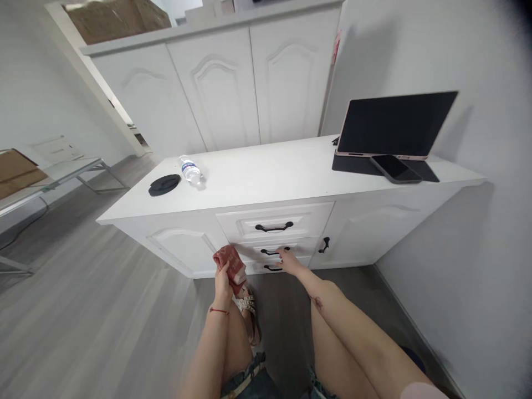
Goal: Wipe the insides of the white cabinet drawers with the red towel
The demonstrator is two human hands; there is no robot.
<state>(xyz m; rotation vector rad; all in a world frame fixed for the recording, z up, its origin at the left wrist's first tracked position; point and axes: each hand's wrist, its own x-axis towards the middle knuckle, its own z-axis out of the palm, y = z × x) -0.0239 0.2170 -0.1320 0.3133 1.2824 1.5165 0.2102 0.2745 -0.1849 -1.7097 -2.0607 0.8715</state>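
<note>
A folded red cloth with pale markings (231, 267) is gripped in my left hand (223, 284), in front of the white cabinet's left door. My right hand (290, 261) reaches to the black handle of the middle drawer (270, 252), its fingers apart and at the handle's right end. Whether the fingers hook around the handle cannot be made out. Above it is the top drawer's handle (274, 227), and below it the lowest drawer's handle (272, 268). All three drawers look closed.
On the white cabinet top (257, 172) are a clear bottle lying down (191, 170), a flat black object (164, 184), a tablet (397, 124) and a phone (396, 168). A wall stands at the right. My sandalled foot (248, 310) is below the cloth.
</note>
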